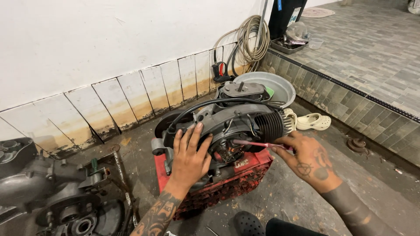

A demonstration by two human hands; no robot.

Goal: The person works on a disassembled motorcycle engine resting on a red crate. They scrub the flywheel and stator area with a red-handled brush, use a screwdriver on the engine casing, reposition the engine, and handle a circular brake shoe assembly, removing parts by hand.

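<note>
Your hands on the grey finned metal engine (236,122) atop the red plastic crate (227,179).
Your left hand (189,153) lies open, flat on its casing; your right hand (306,158) pinches a thin red-handled tool (256,144) poking its centre. Grey round basin (280,85) behind.

Repair workshop: engine (232,126) on red crate (227,179), oily concrete floor (302,192), coiled hose (251,39).

Grimy concrete floor (302,183) under red crate (251,168), metal basin (280,85), pale clogs (313,121), second engine (57,196).
</note>
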